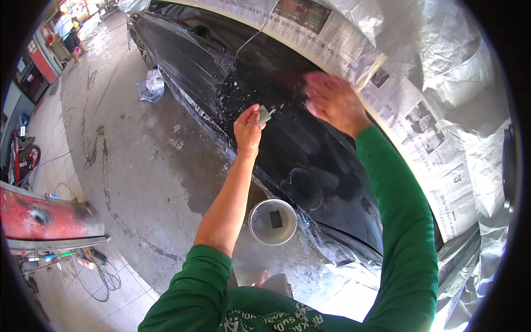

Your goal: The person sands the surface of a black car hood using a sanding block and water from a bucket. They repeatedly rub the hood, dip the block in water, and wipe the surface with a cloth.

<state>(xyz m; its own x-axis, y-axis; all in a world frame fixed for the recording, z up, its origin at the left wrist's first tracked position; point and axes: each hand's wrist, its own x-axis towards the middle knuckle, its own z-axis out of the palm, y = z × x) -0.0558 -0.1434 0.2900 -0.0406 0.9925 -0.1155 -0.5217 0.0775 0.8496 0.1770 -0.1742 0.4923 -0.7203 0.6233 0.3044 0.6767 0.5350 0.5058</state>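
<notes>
My left hand (pixel 249 130) grips a small grey-green pad (pixel 263 115) between thumb and fingers, at or just above the wet, speckled side of a black car (pixel 301 166). To its right, my right hand (pixel 337 105) is closed on a pink cloth (pixel 314 88), blurred by motion, against the upper panel just below masking newspaper (pixel 420 127). Clear plastic film (pixel 227 146) runs along the car's lower edge. Below my hands a white bucket (pixel 257 235) stands on the floor with a dark rectangular piece (pixel 276 219) inside.
Silver sheeting (pixel 453 55) covers the car above the newspaper. A plastic bag (pixel 149 88) lies by the front wheel. At left are a red metal unit (pixel 50 216), tools, coiled cable (pixel 108 282) and a red wheeled machine (pixel 25 160). Another person (pixel 69 39) stands at the far back left.
</notes>
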